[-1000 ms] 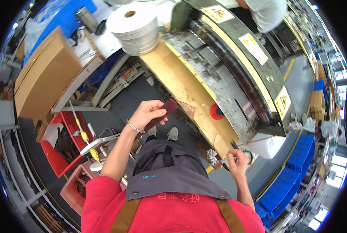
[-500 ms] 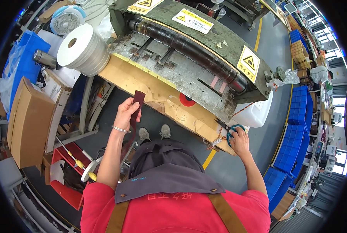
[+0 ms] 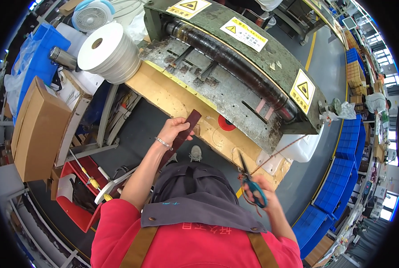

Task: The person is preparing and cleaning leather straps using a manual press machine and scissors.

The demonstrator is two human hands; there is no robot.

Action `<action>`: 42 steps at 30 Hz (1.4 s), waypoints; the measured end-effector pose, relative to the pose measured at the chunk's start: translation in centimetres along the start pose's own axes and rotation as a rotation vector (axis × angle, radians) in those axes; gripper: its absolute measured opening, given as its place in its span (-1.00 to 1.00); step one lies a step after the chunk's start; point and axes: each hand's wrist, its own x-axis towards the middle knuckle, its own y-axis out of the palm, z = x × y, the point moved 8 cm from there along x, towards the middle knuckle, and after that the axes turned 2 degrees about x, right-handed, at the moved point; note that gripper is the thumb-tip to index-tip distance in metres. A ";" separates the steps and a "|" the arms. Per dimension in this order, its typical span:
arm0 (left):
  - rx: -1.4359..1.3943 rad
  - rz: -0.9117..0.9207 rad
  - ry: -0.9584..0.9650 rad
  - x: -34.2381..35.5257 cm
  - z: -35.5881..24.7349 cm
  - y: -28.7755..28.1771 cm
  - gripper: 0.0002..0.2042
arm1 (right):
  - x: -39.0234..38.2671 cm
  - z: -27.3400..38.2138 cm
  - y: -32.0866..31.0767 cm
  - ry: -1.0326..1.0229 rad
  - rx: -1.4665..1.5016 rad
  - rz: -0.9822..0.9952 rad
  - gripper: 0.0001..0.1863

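My left hand [image 3: 173, 131] pinches a dark maroon strap [image 3: 192, 119] near its upper end. The strap's free end sticks up past my thumb, and the rest hangs down toward my apron. In my right hand [image 3: 265, 191] is a pair of scissors [image 3: 256, 194] with teal handles and dark blades pointing up and away from me. A reddish-brown cord [image 3: 285, 148] runs by the scissors toward the machine's right end; where it is tied I cannot make out. Both hands are at the near edge of a wooden tabletop [image 3: 195, 106], apart from each other.
A green roller machine [image 3: 217, 27] with a metal bed [image 3: 226, 89] stands ahead. On the tabletop is a red disc [image 3: 226, 123]. A white roll [image 3: 105, 53], a cardboard box [image 3: 41, 129] and a red bin [image 3: 74, 192] are at left; blue crates [image 3: 333, 169] line the right.
My right hand has lifted the scissors off the table's right corner and drawn them left and toward me. My left hand has shifted right with the strap. The view has turned slightly.
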 end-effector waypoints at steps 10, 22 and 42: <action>-0.056 0.057 -0.039 -0.6 -0.3 1.1 -0.89 | 12.9 -2.2 4.4 -0.019 -0.410 -0.014 -0.51; -0.069 0.103 -0.061 -0.7 0.5 1.4 -0.84 | 16.3 -2.0 7.6 -0.105 -0.503 -0.029 -0.50; 0.008 0.097 -0.055 -0.6 -1.1 1.6 -0.84 | 15.7 -2.5 6.4 -0.147 -0.514 -0.150 -0.73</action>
